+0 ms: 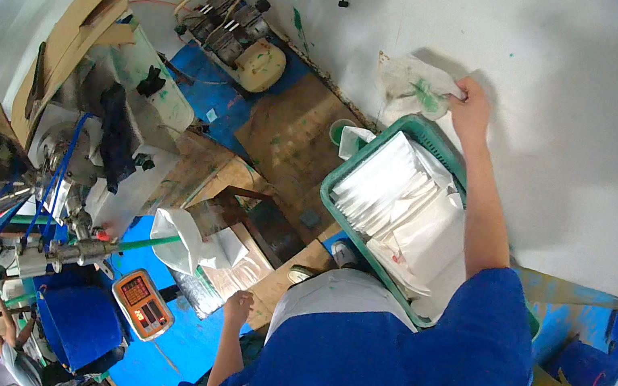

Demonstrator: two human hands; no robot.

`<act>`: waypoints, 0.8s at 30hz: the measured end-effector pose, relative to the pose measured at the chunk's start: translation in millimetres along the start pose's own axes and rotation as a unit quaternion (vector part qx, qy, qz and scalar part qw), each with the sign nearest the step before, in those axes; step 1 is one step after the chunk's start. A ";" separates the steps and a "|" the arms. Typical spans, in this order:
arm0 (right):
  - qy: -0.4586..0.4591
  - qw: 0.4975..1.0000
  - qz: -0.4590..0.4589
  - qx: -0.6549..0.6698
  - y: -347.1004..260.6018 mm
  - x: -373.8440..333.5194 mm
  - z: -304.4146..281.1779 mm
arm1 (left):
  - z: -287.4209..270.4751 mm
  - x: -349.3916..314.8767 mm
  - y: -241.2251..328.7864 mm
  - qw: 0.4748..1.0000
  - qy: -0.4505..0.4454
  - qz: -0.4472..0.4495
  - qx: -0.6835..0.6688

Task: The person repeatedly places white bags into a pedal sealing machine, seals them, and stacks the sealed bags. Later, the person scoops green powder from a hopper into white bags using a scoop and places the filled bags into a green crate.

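Note:
My right hand [468, 109] reaches far out toward the white wall, fingers closed on the edge of a white cloth [417, 84] smeared with green. Below that arm stands a green plastic basket [339, 191] packed with folded white bags [380, 184]. Lower down, my left hand [238, 308] hangs with curled fingers beside a stack of white bags [239, 267]; whether it holds anything is hidden. An open white bag [177, 240] hangs at the end of a green nozzle tube [149, 244], left of that stack.
A scale display [143, 304], orange-framed, sits on the blue surface. Metal filling machinery [73, 235] occupies the left. A pump [244, 43] stands at the back, and a small green cup [341, 131] is beside the basket. Another person [19, 361] appears at lower left. Blue containers [590, 371] stand at right.

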State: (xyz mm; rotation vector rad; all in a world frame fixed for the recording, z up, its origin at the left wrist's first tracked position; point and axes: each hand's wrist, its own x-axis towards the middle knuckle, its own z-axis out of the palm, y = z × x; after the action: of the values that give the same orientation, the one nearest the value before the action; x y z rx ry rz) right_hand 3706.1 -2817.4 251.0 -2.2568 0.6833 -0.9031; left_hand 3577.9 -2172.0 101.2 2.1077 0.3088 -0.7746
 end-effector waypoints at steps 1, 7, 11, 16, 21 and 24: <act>-0.004 1.000 -0.024 0.001 -4.9 0.2 -15.2 | 4.6 1.7 4.0 1.000 0.004 -0.020 0.007; -0.186 0.962 -0.072 -0.188 59.6 -99.5 -32.2 | 33.9 -6.2 -24.7 0.996 -0.015 -0.020 0.090; -0.559 0.778 0.072 -0.278 79.7 -197.4 -13.6 | 38.6 -37.2 -24.2 0.979 0.039 -0.032 0.195; -0.708 0.654 0.147 0.221 -45.3 -293.9 83.9 | 20.1 -63.6 94.8 0.970 0.192 0.085 0.123; -0.749 0.272 0.299 0.525 -237.0 -380.0 122.5 | -5.8 -90.9 142.3 0.845 0.312 0.421 0.105; -0.830 0.204 0.358 0.376 -341.1 -387.7 154.4 | -54.9 -105.2 70.8 0.846 0.415 0.277 0.191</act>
State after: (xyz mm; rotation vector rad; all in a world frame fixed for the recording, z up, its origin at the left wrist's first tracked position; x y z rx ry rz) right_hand 3653.1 -2281.3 232.8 -0.5533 -0.0494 1.4358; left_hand 3552.3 -2166.2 236.9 2.6263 -0.0342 0.4982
